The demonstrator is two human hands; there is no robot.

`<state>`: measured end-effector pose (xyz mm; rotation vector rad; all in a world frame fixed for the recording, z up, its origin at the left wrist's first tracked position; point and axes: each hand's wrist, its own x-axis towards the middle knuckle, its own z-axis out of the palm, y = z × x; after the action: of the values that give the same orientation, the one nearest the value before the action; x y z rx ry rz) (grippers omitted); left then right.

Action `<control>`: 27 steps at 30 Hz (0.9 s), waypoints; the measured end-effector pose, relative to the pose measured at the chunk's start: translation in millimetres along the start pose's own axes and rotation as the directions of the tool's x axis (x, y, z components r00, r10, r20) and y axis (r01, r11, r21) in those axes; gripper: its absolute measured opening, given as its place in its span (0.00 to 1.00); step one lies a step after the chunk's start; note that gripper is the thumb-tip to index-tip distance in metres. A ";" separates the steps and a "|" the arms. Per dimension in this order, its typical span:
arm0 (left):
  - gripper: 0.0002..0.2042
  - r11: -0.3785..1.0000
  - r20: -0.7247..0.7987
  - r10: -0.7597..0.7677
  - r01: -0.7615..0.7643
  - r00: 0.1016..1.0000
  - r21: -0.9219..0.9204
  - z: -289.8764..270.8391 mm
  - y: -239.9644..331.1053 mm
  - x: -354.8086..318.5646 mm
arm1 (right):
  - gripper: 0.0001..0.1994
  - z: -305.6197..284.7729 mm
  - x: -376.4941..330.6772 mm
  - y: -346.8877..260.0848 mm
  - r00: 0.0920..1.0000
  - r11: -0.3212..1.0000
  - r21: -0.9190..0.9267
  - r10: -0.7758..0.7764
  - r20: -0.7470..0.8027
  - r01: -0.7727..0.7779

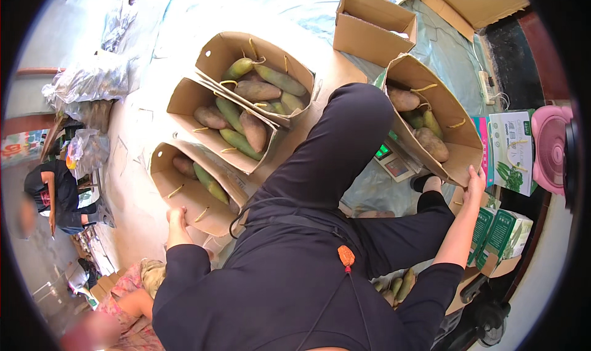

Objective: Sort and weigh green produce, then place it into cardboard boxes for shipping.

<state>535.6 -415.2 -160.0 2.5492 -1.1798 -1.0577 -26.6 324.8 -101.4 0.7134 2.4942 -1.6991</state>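
Observation:
My right hand grips the near corner of an open cardboard carton, its fingers partly hidden by the board. Inside lie long, smooth pieces of produce, some green and some brownish-red, whose kind I cannot make out for certain. Beneath that carton, a scale shows a green-lit display. My left hand is closed at the near left edge of another open carton, which holds similar produce. Yellow strap loops stick out of the carton walls.
Two filled cartons stand side by side beyond my left hand. Another carton stands farther back. At right are green-and-white boxes and a pink plastic stool. Loose produce lies behind my leg. Two other people are at left.

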 end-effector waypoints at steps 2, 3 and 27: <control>0.16 0.996 -0.038 -0.091 0.091 0.995 -0.008 -20.3 -19.1 -0.7 | 0.25 5.6 -3.7 1.8 1.000 1.000 0.010 -0.013 0.029 0.013; 0.17 0.990 -0.036 -0.138 0.138 0.990 0.005 -29.7 -33.8 6.8 | 0.23 9.2 -8.5 -1.7 0.998 0.999 0.019 0.049 0.033 -0.050; 0.13 0.835 0.263 0.466 -0.518 0.845 0.183 132.0 133.7 -116.6 | 0.21 12.6 -34.4 -12.4 0.994 0.996 -0.029 0.086 0.070 -0.084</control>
<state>315.5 -402.5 -142.3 2.1134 -2.0075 -1.1116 -3.5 297.9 -85.9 0.7322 2.3978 -1.6315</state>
